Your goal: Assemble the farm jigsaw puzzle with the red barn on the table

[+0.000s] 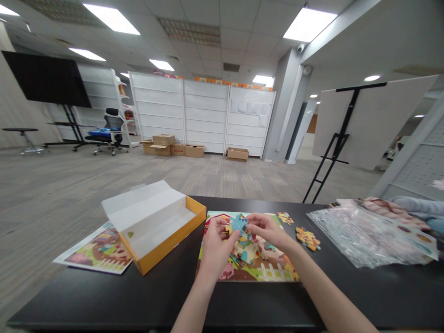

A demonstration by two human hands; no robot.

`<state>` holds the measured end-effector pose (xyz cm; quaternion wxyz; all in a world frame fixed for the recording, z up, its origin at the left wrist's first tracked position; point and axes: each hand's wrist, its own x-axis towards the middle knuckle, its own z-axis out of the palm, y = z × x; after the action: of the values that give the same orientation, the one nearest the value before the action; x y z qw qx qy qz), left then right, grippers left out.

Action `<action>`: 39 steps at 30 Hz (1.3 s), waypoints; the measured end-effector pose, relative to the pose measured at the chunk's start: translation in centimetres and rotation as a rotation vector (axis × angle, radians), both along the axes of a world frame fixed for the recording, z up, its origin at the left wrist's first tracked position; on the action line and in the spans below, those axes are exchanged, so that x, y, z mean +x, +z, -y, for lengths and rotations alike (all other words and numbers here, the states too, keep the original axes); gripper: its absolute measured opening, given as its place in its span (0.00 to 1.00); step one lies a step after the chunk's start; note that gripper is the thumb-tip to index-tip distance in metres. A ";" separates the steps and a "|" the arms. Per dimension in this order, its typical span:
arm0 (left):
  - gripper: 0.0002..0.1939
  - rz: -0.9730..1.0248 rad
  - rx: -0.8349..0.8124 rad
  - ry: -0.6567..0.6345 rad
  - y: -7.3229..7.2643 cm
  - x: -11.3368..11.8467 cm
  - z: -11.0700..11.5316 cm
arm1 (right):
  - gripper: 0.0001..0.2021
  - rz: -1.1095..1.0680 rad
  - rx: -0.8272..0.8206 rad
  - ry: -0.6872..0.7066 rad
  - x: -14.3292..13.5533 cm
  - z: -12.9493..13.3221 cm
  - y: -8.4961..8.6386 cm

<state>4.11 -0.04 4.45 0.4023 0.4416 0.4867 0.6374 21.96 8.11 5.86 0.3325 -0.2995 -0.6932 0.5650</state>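
My left hand is closed on a blue and yellow puzzle piece, with the thumb on its face. My right hand has its fingers pressed together at the right edge of the same piece. Both hands are above a colourful farm-picture board with a white fence printed on it. A heap of loose puzzle pieces lies on the board below the hands. Right of the board, more joined pieces rest on the black table, with a smaller cluster behind them.
An open box with yellow sides stands on the left of the black table, partly over a printed farm picture. Clear plastic packaging and folded fabric lie at the right. An easel stands beyond.
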 end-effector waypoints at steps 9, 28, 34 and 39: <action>0.15 -0.115 0.064 -0.114 0.3 -1.1 0.0 | 0.18 0.009 0.109 -0.045 -0.1 -0.2 0.2; 0.17 -0.089 0.052 -0.027 -0.2 -4.6 -0.2 | 0.28 0.803 0.466 0.089 0.9 0.6 0.5; 0.18 -0.112 0.073 0.014 -0.6 -4.6 -0.4 | 0.31 0.812 0.453 0.134 1.0 0.6 0.5; 0.17 -0.103 0.077 0.029 -0.4 -4.4 -0.4 | 0.33 0.742 0.367 0.151 1.4 0.5 0.4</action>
<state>-0.33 0.31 4.08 0.3501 0.4817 0.4883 0.6379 23.36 7.64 6.23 0.0659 -0.3668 -0.8751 0.3088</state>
